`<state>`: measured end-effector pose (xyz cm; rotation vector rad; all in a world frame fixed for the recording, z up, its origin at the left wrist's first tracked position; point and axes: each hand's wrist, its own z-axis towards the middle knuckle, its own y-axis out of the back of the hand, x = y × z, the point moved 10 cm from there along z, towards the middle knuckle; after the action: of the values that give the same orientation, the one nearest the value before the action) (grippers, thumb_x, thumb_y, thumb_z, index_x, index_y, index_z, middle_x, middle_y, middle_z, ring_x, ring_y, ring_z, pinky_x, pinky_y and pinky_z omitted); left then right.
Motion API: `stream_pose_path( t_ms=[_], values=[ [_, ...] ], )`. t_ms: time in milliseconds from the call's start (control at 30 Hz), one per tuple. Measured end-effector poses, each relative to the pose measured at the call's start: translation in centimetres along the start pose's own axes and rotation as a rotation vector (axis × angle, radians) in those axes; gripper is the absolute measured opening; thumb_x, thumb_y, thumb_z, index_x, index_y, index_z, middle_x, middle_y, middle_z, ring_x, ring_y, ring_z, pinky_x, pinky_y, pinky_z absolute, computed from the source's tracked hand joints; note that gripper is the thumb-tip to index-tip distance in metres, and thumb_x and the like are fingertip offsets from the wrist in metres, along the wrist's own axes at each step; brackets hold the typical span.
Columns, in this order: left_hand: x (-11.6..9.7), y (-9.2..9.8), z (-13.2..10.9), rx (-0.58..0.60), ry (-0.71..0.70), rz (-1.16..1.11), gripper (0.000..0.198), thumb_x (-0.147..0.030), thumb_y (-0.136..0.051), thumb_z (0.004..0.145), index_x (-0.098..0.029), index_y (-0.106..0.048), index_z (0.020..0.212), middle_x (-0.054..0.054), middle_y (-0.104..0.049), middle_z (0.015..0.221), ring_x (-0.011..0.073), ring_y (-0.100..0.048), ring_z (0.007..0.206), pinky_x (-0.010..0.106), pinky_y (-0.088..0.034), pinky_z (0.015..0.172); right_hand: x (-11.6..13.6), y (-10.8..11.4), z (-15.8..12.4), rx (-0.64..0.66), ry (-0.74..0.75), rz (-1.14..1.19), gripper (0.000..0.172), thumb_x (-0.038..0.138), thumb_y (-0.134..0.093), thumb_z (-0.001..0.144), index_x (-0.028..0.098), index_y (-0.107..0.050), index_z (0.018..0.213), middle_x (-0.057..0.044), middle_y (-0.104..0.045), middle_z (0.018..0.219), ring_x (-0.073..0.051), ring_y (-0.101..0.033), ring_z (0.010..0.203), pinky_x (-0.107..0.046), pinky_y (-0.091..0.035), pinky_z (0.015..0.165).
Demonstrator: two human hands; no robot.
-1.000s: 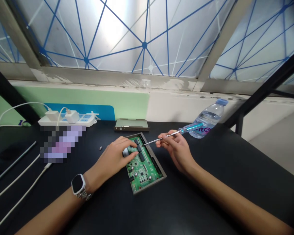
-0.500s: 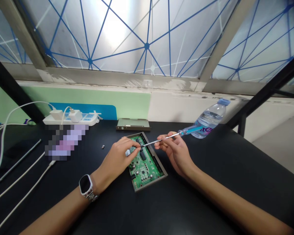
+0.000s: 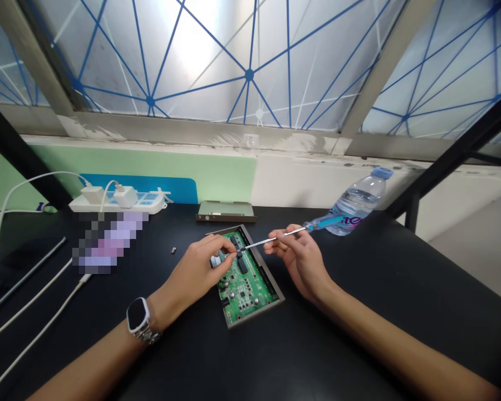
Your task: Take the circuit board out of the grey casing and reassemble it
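Note:
My right hand (image 3: 296,253) grips a screwdriver (image 3: 271,240) by its steel shaft, its clear handle with a blue stripe pointing up and right. The tip reaches to the fingertips of my left hand (image 3: 204,262), which are pinched together above a green circuit board (image 3: 250,295). Whatever small thing sits between those fingertips is too tiny to name. The board lies in a shallow grey metal frame (image 3: 271,284) on the black table. My left hand covers part of the board's left side, where a pale blue part shows under the fingers.
Behind the board lies a flat metal cover (image 3: 225,211). Small metal pieces, seemingly screws (image 3: 173,250), lie left of my left hand. A water bottle (image 3: 359,200) stands at the back right. At the back left are a power strip (image 3: 117,200) and white cables (image 3: 29,301).
The left hand has shifted slightly left, with the view also moving a little. The screwdriver's tip stays close to the pinched fingertips, and the right hand is almost unmoved.

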<state>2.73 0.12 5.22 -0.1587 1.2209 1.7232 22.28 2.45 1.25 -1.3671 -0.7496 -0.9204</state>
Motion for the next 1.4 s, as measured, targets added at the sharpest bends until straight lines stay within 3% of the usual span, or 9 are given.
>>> stream_pose_path(
  t_ms=[567,733,833,900,967,1133,1267,1400],
  values=[
    [-0.3,0.3,-0.5,-0.054,0.006,-0.027,0.008,-0.022,-0.051,0.1,-0.021,-0.058,0.096,0.002,-0.064,0.09,0.0136,-0.057,0.073,0.027,-0.046,0.069,-0.6,-1.2,-0.8,0.046,-0.083,0.037,0.04,0.021,-0.082,0.077,0.024,-0.046,0.095,-0.004,-0.076,0.091,-0.02,-0.076,0.078,-0.031,-0.06,0.07],
    [-1.1,0.2,-0.4,-0.058,-0.043,0.031,0.009,-0.019,-0.044,0.102,-0.021,-0.053,0.099,0.003,-0.06,0.094,0.0151,-0.057,0.079,0.028,-0.046,0.072,-0.1,-1.0,-1.2,-0.029,-0.054,0.08,0.042,0.018,-0.083,0.072,0.024,-0.047,0.093,-0.004,-0.076,0.086,-0.02,-0.075,0.073,-0.031,-0.059,0.065],
    [-1.8,1.2,-0.1,-0.066,-0.103,0.102,0.01,-0.018,-0.042,0.103,-0.02,-0.052,0.1,0.004,-0.059,0.093,0.0161,-0.057,0.082,0.029,-0.047,0.074,0.8,-0.2,-1.1,-0.091,0.013,0.102,0.041,0.017,-0.082,0.072,0.024,-0.047,0.091,-0.002,-0.075,0.084,-0.02,-0.074,0.071,-0.03,-0.058,0.062],
    [-1.9,1.8,0.3,-0.006,-0.144,0.202,0.012,-0.019,-0.041,0.102,-0.02,-0.053,0.099,0.005,-0.06,0.093,0.0179,-0.058,0.084,0.031,-0.047,0.076,1.4,0.2,-0.8,-0.106,0.043,0.085,0.041,0.017,-0.082,0.071,0.025,-0.046,0.09,-0.001,-0.075,0.083,-0.02,-0.074,0.07,-0.03,-0.058,0.06],
    [-0.9,2.3,0.5,0.101,-0.145,0.37,0.015,-0.021,-0.044,0.099,-0.02,-0.057,0.093,0.005,-0.062,0.09,0.0202,-0.057,0.082,0.034,-0.046,0.076,1.8,0.4,-0.6,-0.104,0.06,0.051,0.042,0.018,-0.082,0.071,0.025,-0.045,0.089,-0.001,-0.074,0.082,-0.021,-0.074,0.069,-0.03,-0.057,0.058],
    [5.1,5.3,-0.3,0.197,0.028,0.517,0.015,-0.022,-0.048,0.089,-0.021,-0.063,0.083,0.008,-0.065,0.092,0.0242,-0.06,0.084,0.037,-0.046,0.076,1.5,-0.4,-0.7,-0.054,0.046,0.002,0.043,0.021,-0.081,0.073,0.025,-0.042,0.091,0.0,-0.074,0.082,-0.02,-0.073,0.066,-0.029,-0.056,0.055],
    [8.8,6.6,-1.5,0.181,0.112,0.504,0.013,-0.023,-0.053,0.082,-0.023,-0.064,0.077,0.008,-0.066,0.087,0.026,-0.062,0.081,0.038,-0.046,0.074,1.0,-0.9,-1.1,-0.031,0.026,-0.012,0.043,0.022,-0.079,0.074,0.026,-0.041,0.093,0.001,-0.073,0.081,-0.019,-0.071,0.061,-0.028,-0.055,0.052],
    [9.9,7.0,-2.0,0.137,0.161,0.474,0.013,-0.024,-0.056,0.08,-0.023,-0.066,0.072,0.008,-0.066,0.082,0.0249,-0.062,0.076,0.037,-0.047,0.071,0.7,-0.8,-1.2,-0.027,0.009,-0.01,0.041,0.021,-0.078,0.075,0.026,-0.041,0.094,0.001,-0.072,0.08,-0.019,-0.07,0.061,-0.028,-0.054,0.05]
  ],
)
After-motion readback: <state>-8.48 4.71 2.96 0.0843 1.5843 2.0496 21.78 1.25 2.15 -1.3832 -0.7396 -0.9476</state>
